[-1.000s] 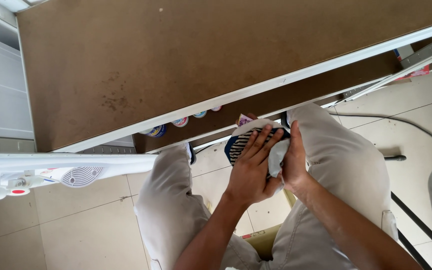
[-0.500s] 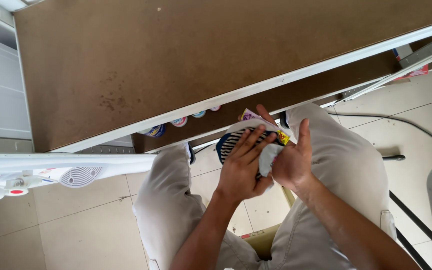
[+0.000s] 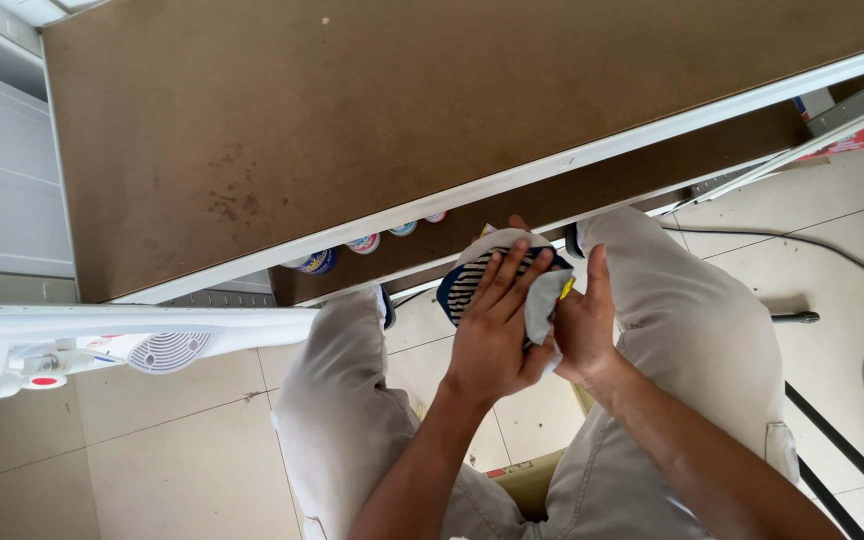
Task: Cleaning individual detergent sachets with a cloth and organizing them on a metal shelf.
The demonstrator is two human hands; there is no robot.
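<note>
A broad brown table with a white front edge filled the upper part of the view, and everything else lay below that edge. Just under it sat the person's two knees in pale trousers, over a tiled floor. To the left of the knees, below the table's edge, a white appliance arm with a round grille reached in. Between the knees, close beneath the table's edge, both hands met on a small striped sock, dark blue and white with a grey part. Its long axis ran slantwise, the grey end toward the right hand and the striped end toward the table. The left hand lay flat over it, fingers spread and pressing down; the right hand gripped its grey end, fingers closed beneath. A row of small round lids peeked from under the table's edge.
</note>
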